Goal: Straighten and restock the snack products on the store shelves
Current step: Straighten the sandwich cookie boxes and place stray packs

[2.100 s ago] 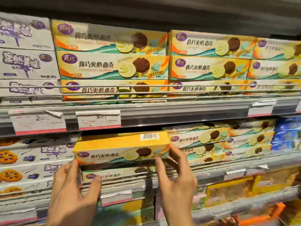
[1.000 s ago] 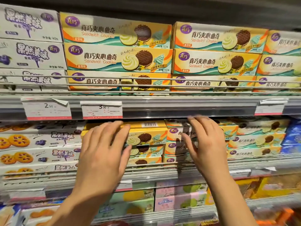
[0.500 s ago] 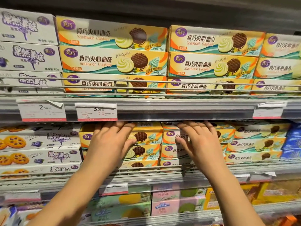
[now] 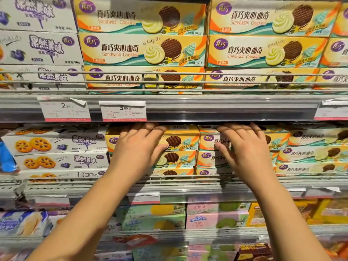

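Two hands flat against stacked yellow-and-teal cardboard sandwich-cookie boxes on the middle shelf.

Left hand (image 4: 140,146) spread, fingers straight, pressing the front of the top yellow cookie box (image 4: 180,138) of the left stack, grasping nothing. Right hand (image 4: 243,147) likewise spread, fingers straight, laid over the top box of the neighbouring stack (image 4: 209,142), thumb touching its face. Both stacks sitting behind the grey wire shelf rail (image 4: 188,178), just beneath the white price tag (image 4: 123,111). White blueberry-cookie boxes (image 4: 56,144) beside, to the left.
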The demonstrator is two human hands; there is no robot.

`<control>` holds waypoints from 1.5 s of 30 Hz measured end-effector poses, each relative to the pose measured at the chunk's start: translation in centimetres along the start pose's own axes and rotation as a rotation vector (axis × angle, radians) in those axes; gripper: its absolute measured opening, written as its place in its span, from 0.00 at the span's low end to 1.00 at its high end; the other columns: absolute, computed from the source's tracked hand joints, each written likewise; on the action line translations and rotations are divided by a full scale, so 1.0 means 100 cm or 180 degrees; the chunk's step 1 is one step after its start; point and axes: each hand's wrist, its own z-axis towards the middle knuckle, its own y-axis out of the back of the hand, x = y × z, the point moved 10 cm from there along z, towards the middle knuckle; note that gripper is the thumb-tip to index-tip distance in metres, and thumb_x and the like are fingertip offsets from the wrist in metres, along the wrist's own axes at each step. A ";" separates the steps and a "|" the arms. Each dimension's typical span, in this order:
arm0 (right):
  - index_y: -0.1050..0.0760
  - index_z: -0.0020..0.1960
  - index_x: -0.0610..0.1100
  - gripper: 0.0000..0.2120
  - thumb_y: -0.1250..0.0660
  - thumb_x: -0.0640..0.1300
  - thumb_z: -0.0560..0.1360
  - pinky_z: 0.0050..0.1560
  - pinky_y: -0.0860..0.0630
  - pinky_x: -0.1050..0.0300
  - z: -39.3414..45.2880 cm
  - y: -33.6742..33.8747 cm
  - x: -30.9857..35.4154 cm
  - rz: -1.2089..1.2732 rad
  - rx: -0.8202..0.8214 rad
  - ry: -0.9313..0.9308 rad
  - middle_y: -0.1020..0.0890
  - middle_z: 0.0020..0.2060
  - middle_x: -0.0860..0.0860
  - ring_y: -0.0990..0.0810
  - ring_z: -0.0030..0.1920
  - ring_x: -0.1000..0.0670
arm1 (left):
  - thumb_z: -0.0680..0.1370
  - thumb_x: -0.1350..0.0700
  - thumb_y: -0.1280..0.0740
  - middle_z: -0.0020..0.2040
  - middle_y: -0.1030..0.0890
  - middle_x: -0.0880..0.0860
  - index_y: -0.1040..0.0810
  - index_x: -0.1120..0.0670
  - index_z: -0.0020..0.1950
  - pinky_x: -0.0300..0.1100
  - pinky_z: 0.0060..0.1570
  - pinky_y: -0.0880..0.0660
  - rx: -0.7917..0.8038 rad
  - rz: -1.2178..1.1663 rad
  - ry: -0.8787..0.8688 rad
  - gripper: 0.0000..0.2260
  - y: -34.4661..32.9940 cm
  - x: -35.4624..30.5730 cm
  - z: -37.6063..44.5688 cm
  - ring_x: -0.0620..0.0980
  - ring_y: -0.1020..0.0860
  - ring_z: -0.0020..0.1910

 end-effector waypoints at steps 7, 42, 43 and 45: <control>0.20 0.63 0.38 0.16 0.34 0.44 0.79 0.67 0.29 0.39 -0.038 0.029 0.034 0.0746 -0.0817 0.0138 0.19 0.62 0.42 0.22 0.64 0.39 | 0.78 0.53 0.34 0.63 0.21 0.55 0.21 0.56 0.65 0.55 0.60 0.30 -0.0564 -0.0460 0.0005 0.17 0.037 0.003 -0.051 0.59 0.25 0.61; 0.39 0.79 0.42 0.33 0.33 0.49 0.78 0.76 0.38 0.49 -0.110 -0.085 0.219 0.0687 0.0721 -0.0825 0.35 0.76 0.44 0.40 0.78 0.44 | 0.77 0.47 0.27 0.57 0.18 0.49 0.33 0.52 0.74 0.49 0.52 0.29 0.1170 -0.2695 0.2966 0.28 -0.126 0.315 -0.315 0.54 0.21 0.56; 0.39 0.79 0.41 0.33 0.32 0.47 0.78 0.76 0.36 0.48 -0.110 -0.086 0.219 0.0669 0.0747 -0.0843 0.35 0.76 0.44 0.39 0.78 0.44 | 0.77 0.46 0.27 0.62 0.20 0.51 0.33 0.52 0.74 0.50 0.54 0.27 0.1187 -0.2683 0.2951 0.29 -0.129 0.315 -0.315 0.55 0.22 0.59; 0.38 0.79 0.41 0.35 0.29 0.46 0.77 0.74 0.34 0.46 -0.109 -0.086 0.218 0.0668 0.0794 -0.0879 0.35 0.76 0.44 0.39 0.78 0.43 | 0.77 0.48 0.27 0.64 0.21 0.51 0.32 0.51 0.74 0.50 0.55 0.28 0.1115 -0.2701 0.2922 0.28 -0.129 0.316 -0.314 0.50 0.22 0.58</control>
